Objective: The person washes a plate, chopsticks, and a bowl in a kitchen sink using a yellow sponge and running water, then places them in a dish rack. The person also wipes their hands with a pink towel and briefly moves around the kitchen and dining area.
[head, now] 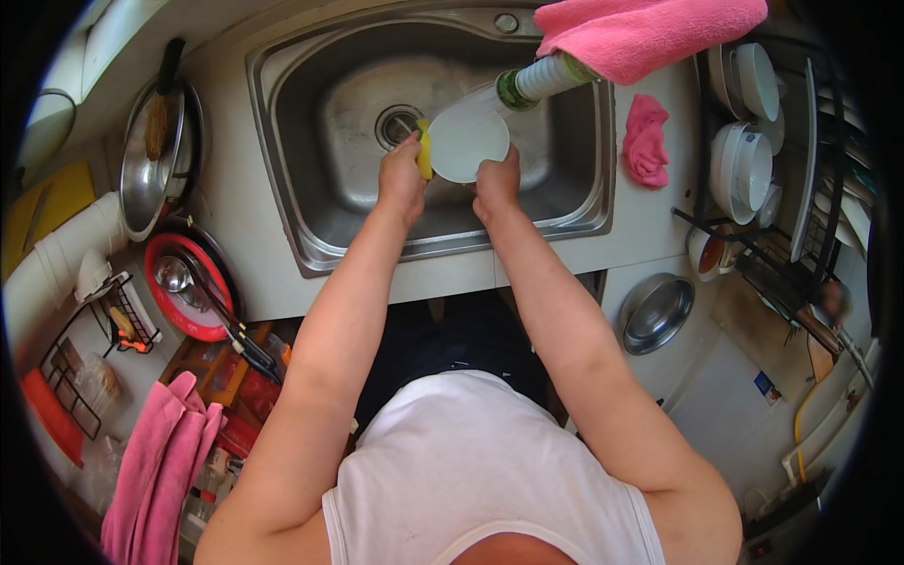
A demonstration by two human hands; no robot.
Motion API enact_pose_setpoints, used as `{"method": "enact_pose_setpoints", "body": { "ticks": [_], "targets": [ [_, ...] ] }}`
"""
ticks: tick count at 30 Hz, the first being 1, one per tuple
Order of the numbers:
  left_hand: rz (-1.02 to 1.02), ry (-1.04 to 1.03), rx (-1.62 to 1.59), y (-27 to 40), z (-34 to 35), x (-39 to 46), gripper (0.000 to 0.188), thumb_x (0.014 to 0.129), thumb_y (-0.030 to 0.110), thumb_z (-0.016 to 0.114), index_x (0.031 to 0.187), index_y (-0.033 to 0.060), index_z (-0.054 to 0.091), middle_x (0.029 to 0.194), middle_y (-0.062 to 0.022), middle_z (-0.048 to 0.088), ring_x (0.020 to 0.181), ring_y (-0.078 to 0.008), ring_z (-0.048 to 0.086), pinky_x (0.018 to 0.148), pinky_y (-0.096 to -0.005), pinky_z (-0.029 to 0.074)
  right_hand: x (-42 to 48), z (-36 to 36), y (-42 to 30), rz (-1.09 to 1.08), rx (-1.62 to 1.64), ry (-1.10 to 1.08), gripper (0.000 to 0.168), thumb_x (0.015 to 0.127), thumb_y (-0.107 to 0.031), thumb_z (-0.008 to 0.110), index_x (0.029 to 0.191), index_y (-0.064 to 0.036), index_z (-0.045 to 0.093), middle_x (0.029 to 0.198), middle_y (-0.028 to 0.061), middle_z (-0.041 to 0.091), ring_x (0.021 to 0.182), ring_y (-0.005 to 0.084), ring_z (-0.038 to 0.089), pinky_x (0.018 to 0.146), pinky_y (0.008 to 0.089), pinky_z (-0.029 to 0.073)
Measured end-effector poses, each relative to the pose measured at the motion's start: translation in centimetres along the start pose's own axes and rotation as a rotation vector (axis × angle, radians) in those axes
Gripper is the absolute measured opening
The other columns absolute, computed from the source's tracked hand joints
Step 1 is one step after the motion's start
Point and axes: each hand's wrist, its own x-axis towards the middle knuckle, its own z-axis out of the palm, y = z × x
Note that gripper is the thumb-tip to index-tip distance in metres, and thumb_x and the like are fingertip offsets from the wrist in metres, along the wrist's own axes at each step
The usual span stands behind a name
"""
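Note:
Over the stainless steel sink (565, 176), my right hand (498, 182) grips a white bowl (466, 138) by its near right rim. My left hand (402, 176) holds a yellow and green sponge (424, 150) against the bowl's left side. Water streams from the flexible faucet hose (547, 79) onto the bowl. Part of the drain (395, 126) shows just beyond my left hand. A pink towel (657, 35) hides the upper part of the faucet.
A crumpled pink cloth (645, 141) lies on the counter right of the sink. Beyond it, a black dish rack (699, 134) holds several white bowls (734, 169). Metal basins (145, 169) and a red-rimmed basin (152, 272) stand at the left. A steel bowl (657, 314) sits at the lower right.

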Motion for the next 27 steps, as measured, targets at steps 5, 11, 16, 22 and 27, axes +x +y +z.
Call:
{"method": "enact_pose_setpoints", "body": {
  "ticks": [5, 11, 16, 22, 27],
  "targets": [
    [-0.094, -0.122, -0.084, 0.6, -3.6, 0.8, 0.05, 0.101, 0.014, 0.051, 0.148, -0.0032, 0.046, 0.138, -0.0152, 0.057, 0.122, -0.028, 0.059, 0.102, -0.048, 0.05, 0.3, 0.0, 0.8, -0.095, -0.095, -0.002, 0.072, 0.08, 0.012, 0.04, 0.151, 0.0, 0.039, 0.142, 0.0181, 0.056, 0.131, 0.0306, 0.054, 0.11, 0.0363, 0.041],
    [0.016, 0.098, 0.306, 0.0, -2.1, -0.6, 0.045, 0.087, 0.001, 0.07, 0.129, -0.0057, 0.059, 0.116, -0.0147, 0.065, 0.108, -0.0209, 0.064, 0.084, -0.0431, 0.057, -1.2, 1.0, 0.8, -0.148, -0.088, -0.049, 0.073, 0.078, 0.013, 0.042, 0.149, -0.001, 0.043, 0.139, 0.0182, 0.058, 0.129, 0.0302, 0.055, 0.109, 0.0359, 0.042],
    [-0.028, -0.064, 0.376, -1.8, -4.1, 2.1, 0.038, 0.086, 0.005, 0.074, 0.12, -0.0056, 0.064, 0.113, -0.0135, 0.07, 0.096, -0.0254, 0.07, 0.077, -0.0385, 0.058, -2.5, 1.1, 0.5, -0.159, -0.17, -0.154, 0.077, 0.075, 0.013, 0.045, 0.15, -0.002, 0.044, 0.139, 0.0191, 0.059, 0.129, 0.0306, 0.056, 0.109, 0.0344, 0.043],
    [0.315, 0.167, 0.924, -0.4, -2.9, 3.7, 0.041, 0.075, 0.01, 0.077, 0.113, -0.0029, 0.07, 0.1, -0.0213, 0.075, 0.095, -0.0339, 0.073, 0.084, -0.041, 0.056, -0.6, 0.8, -0.2, -0.369, -0.425, -0.167, 0.072, 0.076, 0.01, 0.047, 0.148, 0.0, 0.046, 0.132, 0.0239, 0.063, 0.126, 0.0361, 0.059, 0.108, 0.0368, 0.044],
    [0.612, 0.245, 1.069, 1.7, -1.5, 4.7, 0.036, 0.077, 0.011, 0.073, 0.11, -0.0025, 0.068, 0.105, -0.026, 0.072, 0.1, -0.0426, 0.07, 0.089, -0.047, 0.055, -0.3, 2.0, -4.7, -0.413, -0.495, -0.296, 0.064, 0.079, 0.007, 0.046, 0.142, -0.001, 0.052, 0.124, 0.0249, 0.067, 0.121, 0.0402, 0.062, 0.104, 0.0406, 0.046]
  ]
}}
